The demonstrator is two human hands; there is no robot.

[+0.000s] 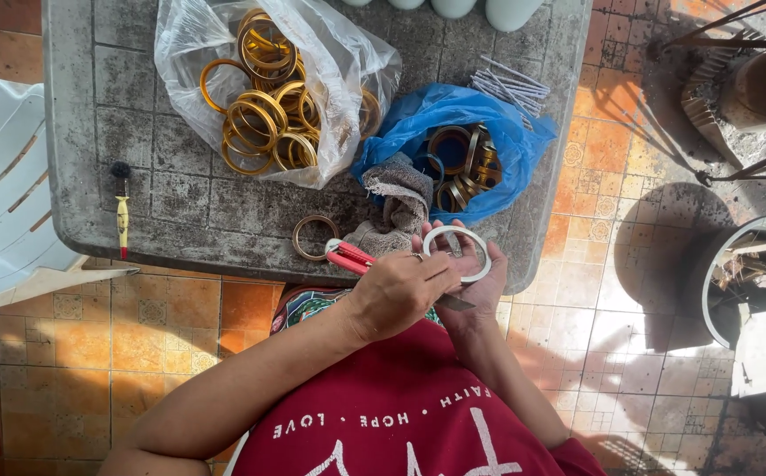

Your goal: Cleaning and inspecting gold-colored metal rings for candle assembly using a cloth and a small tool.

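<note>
1. I see a pale ring [458, 254], thin and round, its open centre facing up at me, cupped in my right hand [475, 282] just off the near edge of the tabletop [180, 211].
2. I see a red-handled tool [352, 257] in my left hand [396, 293], the handles jutting out to the left, angled across toward the ring.

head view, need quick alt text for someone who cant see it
Seen from above, a person's right hand holds a white ring while the left hand works on it with a red-handled tool. Beyond, a stone table bears a clear bag of gold rings and a blue bag with more.
</note>
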